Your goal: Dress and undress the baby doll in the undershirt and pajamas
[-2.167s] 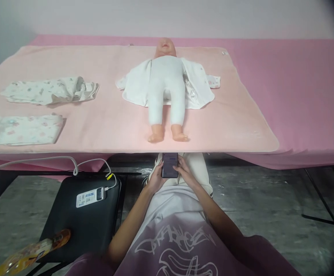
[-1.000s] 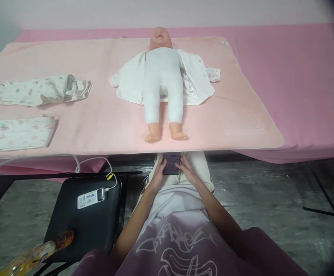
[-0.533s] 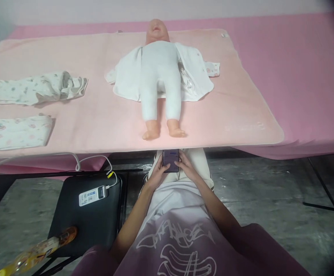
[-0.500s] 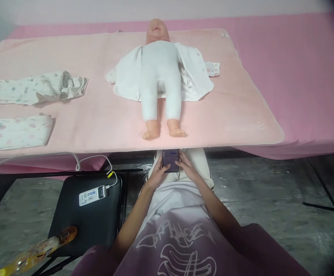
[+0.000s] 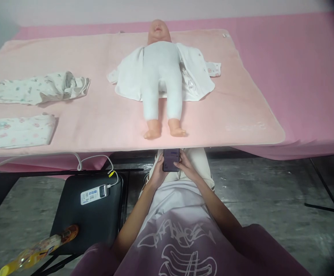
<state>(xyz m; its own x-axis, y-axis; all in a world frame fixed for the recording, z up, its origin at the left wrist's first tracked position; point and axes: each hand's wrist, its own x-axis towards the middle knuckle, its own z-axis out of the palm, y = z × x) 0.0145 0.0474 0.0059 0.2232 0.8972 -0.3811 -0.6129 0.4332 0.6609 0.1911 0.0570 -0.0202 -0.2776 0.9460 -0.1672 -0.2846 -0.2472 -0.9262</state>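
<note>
A dark phone [image 5: 171,159] is held over my lap, just below the table's front edge. My left hand [image 5: 157,173] grips its left side, and my right hand [image 5: 186,164] holds the right side with the thumb over the screen. Beyond the edge a baby doll [image 5: 162,65] in a white suit lies on its back, its feet toward me. An opened white jacket [image 5: 197,74] is spread beneath the doll, with a patterned sleeve end showing at each side.
On the pink mat [image 5: 241,115] at the left lie a crumpled patterned garment [image 5: 37,89] and a folded patterned cloth [image 5: 20,131]. A black stool [image 5: 89,226] holds a white device [image 5: 94,194] on a cable. A yellow-capped bottle [image 5: 37,251] is at lower left.
My left thumb has moved off the phone screen toward its left edge. The whole view has shifted slightly; the doll and clothes lie as before.
</note>
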